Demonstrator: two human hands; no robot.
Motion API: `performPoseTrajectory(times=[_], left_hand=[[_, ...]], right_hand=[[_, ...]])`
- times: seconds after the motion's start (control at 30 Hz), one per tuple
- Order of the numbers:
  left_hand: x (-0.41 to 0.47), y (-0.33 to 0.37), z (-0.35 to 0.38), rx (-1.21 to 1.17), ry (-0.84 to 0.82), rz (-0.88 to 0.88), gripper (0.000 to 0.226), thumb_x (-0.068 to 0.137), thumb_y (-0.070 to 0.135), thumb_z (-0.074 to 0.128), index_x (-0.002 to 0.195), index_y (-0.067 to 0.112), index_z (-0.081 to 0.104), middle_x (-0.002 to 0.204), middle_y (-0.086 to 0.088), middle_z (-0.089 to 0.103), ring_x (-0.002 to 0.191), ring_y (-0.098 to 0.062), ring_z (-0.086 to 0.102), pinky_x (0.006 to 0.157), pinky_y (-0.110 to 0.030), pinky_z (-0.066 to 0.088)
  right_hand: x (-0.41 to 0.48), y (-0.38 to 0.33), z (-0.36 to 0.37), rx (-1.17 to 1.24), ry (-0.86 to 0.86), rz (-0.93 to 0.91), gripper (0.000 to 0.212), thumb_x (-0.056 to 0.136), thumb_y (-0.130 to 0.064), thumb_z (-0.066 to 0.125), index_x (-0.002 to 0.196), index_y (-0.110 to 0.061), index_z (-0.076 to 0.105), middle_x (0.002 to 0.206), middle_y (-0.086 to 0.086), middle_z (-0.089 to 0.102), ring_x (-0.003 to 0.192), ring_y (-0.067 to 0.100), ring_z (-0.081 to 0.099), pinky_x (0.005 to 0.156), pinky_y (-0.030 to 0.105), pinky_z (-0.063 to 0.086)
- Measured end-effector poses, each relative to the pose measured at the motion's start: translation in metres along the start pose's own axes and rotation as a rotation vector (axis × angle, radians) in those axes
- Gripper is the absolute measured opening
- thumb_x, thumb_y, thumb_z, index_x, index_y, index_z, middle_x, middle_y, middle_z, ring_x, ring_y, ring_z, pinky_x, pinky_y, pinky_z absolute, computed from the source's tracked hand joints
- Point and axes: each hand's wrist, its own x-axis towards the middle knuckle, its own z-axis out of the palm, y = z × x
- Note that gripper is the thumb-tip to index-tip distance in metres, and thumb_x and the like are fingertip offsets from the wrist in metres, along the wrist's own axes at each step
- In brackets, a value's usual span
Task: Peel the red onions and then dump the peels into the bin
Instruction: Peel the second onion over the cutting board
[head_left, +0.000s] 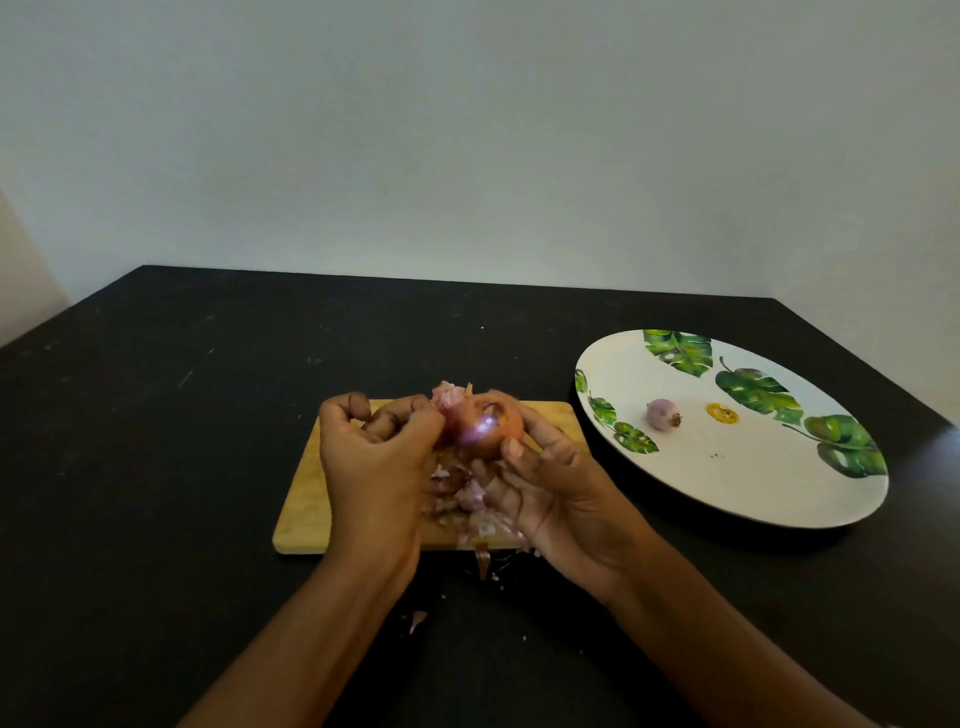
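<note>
Two onions: a held onion (485, 426) is kept above the cutting board (301, 509); a small peeled onion (662, 414) lies on the plate (779, 519), well apart.
Left grip (374, 462): fingers curled; a loose skin flap (447, 392) at the bulb's top is pinched.
Right grip (550, 483): bulb cupped from below, thumb pressed on its near side.
Handling: bulb judged light, firm, glossy, likely slippery; skin papery, easily torn, best taken at a lifted edge.
Peels (478, 509): heaped on board, some spilled onto tabletop (156, 415).
Bin: not seen.

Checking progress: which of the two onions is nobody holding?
The small purple onion on the leaf-patterned plate. The bigger onion is held in the right hand above the cutting board, the left hand pinching its skin.
</note>
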Motion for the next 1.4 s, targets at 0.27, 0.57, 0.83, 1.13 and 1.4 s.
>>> performPoseTrajectory(times=[0.27, 0.57, 0.83, 1.13, 1.4], left_hand=[[0.003, 0.002, -0.005, 0.304, -0.046, 0.169, 0.022, 0.083, -0.001, 0.060, 0.088, 0.020, 0.056, 0.082, 0.001, 0.065, 0.077, -0.006, 0.065, 0.064, -0.012, 0.051], [0.000, -0.004, -0.005, 0.570, -0.203, 0.405, 0.015, 0.081, 0.012, 0.068, 0.090, 0.024, 0.064, 0.085, 0.013, 0.064, 0.084, 0.008, 0.060, 0.066, -0.003, 0.043], [0.001, -0.005, -0.007, 0.580, -0.339, 0.515, 0.035, 0.078, 0.009, 0.070, 0.108, 0.025, 0.062, 0.101, 0.017, 0.066, 0.097, 0.005, 0.061, 0.081, -0.011, 0.048], [0.000, -0.010, -0.011, 0.723, -0.259, 0.750, 0.034, 0.077, 0.010, 0.071, 0.108, 0.020, 0.061, 0.094, 0.015, 0.063, 0.092, 0.001, 0.062, 0.080, -0.011, 0.050], [-0.006, -0.004, -0.006, 0.607, -0.129, 0.548, 0.081, 0.068, -0.001, 0.077, 0.122, 0.043, 0.036, 0.091, 0.014, 0.050, 0.080, -0.002, 0.062, 0.069, -0.008, 0.049]], right_hand=[[0.002, -0.011, -0.010, 0.023, 0.035, -0.018, 0.081, 0.055, -0.008, 0.090, 0.128, -0.004, 0.055, 0.123, 0.020, 0.064, 0.108, 0.028, 0.066, 0.081, 0.029, 0.057], [0.001, -0.008, -0.008, -0.030, 0.004, -0.001, 0.070, 0.064, -0.005, 0.084, 0.128, -0.005, 0.056, 0.127, 0.021, 0.061, 0.114, 0.032, 0.062, 0.085, 0.032, 0.057], [-0.001, -0.008, -0.006, -0.192, 0.004, -0.028, 0.057, 0.078, 0.003, 0.061, 0.132, -0.010, 0.051, 0.122, 0.021, 0.064, 0.111, 0.030, 0.064, 0.088, 0.036, 0.056], [-0.003, -0.007, -0.003, -0.232, 0.024, -0.025, 0.055, 0.078, 0.004, 0.063, 0.129, -0.013, 0.054, 0.124, 0.019, 0.064, 0.111, 0.031, 0.064, 0.087, 0.036, 0.056], [-0.003, -0.004, 0.000, -0.286, 0.019, -0.034, 0.057, 0.075, 0.006, 0.065, 0.128, -0.013, 0.054, 0.126, 0.016, 0.063, 0.114, 0.032, 0.063, 0.086, 0.038, 0.056]])
